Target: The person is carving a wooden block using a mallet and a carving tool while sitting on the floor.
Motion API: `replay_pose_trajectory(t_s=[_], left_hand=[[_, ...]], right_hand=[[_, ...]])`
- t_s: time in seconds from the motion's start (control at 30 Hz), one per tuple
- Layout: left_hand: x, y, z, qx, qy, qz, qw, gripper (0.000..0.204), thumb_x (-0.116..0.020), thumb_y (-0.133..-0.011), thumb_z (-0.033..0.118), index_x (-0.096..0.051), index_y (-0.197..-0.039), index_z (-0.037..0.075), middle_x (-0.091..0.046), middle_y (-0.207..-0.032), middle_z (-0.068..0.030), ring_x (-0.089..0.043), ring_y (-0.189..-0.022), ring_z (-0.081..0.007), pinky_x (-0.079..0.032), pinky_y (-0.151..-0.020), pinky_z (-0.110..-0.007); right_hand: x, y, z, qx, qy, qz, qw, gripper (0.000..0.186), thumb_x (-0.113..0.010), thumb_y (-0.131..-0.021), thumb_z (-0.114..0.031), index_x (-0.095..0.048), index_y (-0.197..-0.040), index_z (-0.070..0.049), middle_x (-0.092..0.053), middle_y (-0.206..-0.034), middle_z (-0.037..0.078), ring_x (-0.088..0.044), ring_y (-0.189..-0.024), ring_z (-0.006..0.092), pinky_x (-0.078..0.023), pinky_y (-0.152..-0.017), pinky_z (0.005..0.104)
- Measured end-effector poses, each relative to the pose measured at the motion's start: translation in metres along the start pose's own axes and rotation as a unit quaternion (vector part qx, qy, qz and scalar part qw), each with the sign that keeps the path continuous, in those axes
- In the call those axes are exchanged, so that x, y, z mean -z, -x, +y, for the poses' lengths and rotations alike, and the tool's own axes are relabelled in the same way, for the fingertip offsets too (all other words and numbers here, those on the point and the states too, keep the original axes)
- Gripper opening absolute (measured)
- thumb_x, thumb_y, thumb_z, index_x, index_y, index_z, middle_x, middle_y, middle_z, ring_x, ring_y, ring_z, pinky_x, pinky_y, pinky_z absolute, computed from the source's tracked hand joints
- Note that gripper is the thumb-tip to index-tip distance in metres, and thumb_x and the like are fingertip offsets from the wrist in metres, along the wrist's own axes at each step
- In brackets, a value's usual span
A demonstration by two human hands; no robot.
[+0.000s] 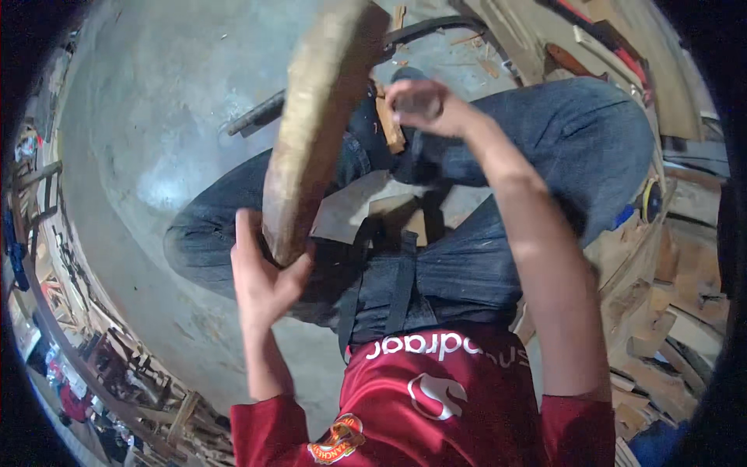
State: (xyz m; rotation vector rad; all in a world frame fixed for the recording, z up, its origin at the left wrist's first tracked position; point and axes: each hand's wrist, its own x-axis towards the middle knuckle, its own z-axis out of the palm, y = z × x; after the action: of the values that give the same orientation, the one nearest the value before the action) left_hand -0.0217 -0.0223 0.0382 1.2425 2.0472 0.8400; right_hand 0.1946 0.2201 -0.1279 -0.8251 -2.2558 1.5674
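A long, thick piece of rough-hewn wood (315, 117) stands tilted in front of me, its lower end between the thumb and fingers of my left hand (266, 268). Its far end reaches the top edge of the view. To the right of the wood, my right hand (428, 109) is raised over my lower legs with its fingers curled and slightly blurred. Something dark and rounded shows within those fingers, too unclear to name. Just left of that hand is a small orange-brown strip of wood (389, 124).
My legs (576, 148) are folded on the grey concrete floor (156, 101). A dark bar (257, 114) lies beyond my left knee, and a dark curved piece (443, 23) at the far side. Wood offcuts (669, 257) crowd the right; more scraps (140, 381) line the left.
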Motion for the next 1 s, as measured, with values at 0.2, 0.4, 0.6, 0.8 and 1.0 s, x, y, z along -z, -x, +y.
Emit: replay_pose_trajectory(t_s=[0.2, 0.4, 0.6, 0.8, 1.0], left_hand=[[0.007, 0.0, 0.006, -0.147, -0.078, -0.14, 0.976, 0.078, -0.075, -0.068, 0.015, -0.044, -0.14, 0.009, -0.067, -0.094, -0.0202, -0.068, -0.078, -0.0383, -0.056, -0.069, -0.043], [0.001, 0.024, 0.008, -0.235, -0.236, -0.152, 0.931, 0.073, -0.071, -0.067, 0.014, -0.051, -0.136, 0.011, -0.054, -0.081, -0.0093, -0.063, -0.066, -0.0267, -0.054, -0.058, -0.038], [-0.007, 0.013, 0.003, -0.239, -0.234, -0.154, 0.93, 0.063, -0.069, -0.075, 0.014, -0.051, -0.135, 0.009, -0.053, -0.08, -0.0086, -0.062, -0.069, -0.0249, -0.054, -0.057, -0.038], [-0.002, 0.001, 0.003, -0.242, -0.243, -0.147, 0.928, 0.065, -0.069, -0.075, 0.015, -0.048, -0.136, 0.006, -0.053, -0.08, -0.0095, -0.062, -0.067, -0.0257, -0.054, -0.056, -0.038], [0.003, -0.017, 0.006, -0.213, -0.299, -0.182, 0.912, 0.071, -0.069, -0.076, 0.019, -0.042, -0.139, 0.005, -0.055, -0.081, -0.0125, -0.065, -0.07, -0.0292, -0.055, -0.057, -0.04]], right_hand=[[-0.03, 0.023, -0.011, -0.042, 0.076, 0.025, 0.996, 0.025, -0.075, -0.081, -0.015, -0.062, -0.099, -0.005, -0.067, -0.113, 0.014, -0.063, -0.108, 0.0254, -0.049, -0.093, 0.0368], [-0.024, 0.028, -0.022, 0.085, 0.012, 0.058, 0.995, 0.024, -0.077, -0.074, -0.005, -0.06, -0.09, -0.004, -0.067, -0.108, 0.019, -0.065, -0.109, 0.0322, -0.05, -0.09, 0.0376], [-0.028, 0.023, -0.022, 0.101, 0.003, 0.067, 0.993, 0.024, -0.075, -0.074, -0.002, -0.058, -0.091, -0.002, -0.065, -0.113, 0.019, -0.065, -0.106, 0.0348, -0.049, -0.088, 0.0356], [-0.024, 0.018, -0.019, 0.084, -0.051, 0.056, 0.994, 0.021, -0.072, -0.076, 0.0, -0.056, -0.091, 0.001, -0.064, -0.115, 0.019, -0.064, -0.105, 0.0305, -0.046, -0.091, 0.0349], [-0.03, 0.014, -0.012, 0.082, -0.054, 0.099, 0.99, 0.021, -0.072, -0.076, -0.002, -0.056, -0.091, -0.001, -0.065, -0.111, 0.015, -0.063, -0.1, 0.0248, -0.046, -0.09, 0.0342]])
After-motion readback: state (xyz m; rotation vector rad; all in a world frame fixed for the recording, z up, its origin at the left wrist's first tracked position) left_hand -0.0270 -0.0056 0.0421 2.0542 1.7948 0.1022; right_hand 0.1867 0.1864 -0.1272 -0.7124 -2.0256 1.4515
